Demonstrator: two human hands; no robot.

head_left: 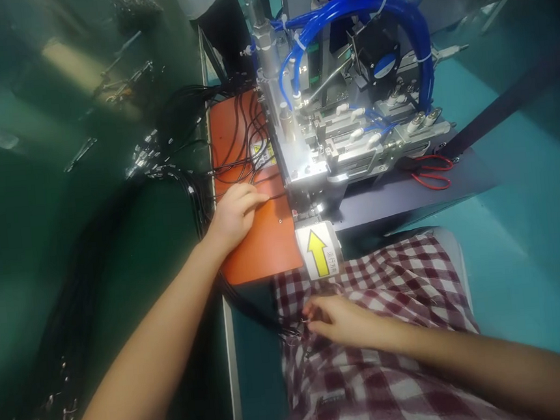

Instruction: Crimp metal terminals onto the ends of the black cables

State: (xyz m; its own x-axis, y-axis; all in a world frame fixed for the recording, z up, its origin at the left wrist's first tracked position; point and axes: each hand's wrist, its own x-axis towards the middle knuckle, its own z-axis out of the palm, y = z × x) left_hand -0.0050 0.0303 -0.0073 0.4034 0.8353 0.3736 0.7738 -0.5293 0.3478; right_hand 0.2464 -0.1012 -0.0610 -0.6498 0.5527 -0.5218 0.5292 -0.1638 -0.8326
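Observation:
My left hand reaches over the orange plate, its thumb and fingers closed on a thin black cable that points at the machine's front edge. Several more black cables lie across the same plate. Above my lap, my right hand has its thumb and fingertips curled close together. Beside those fingertips are the ends of a black cable bundle, with small shiny tips. Whether one of these tips is between the fingers is too small to tell.
A machine with metal slides and blue air hoses stands ahead. On its front is a white cover with a yellow arrow. Red-handled scissors lie at its right. Loose cables with metal ends spread over the dark green table.

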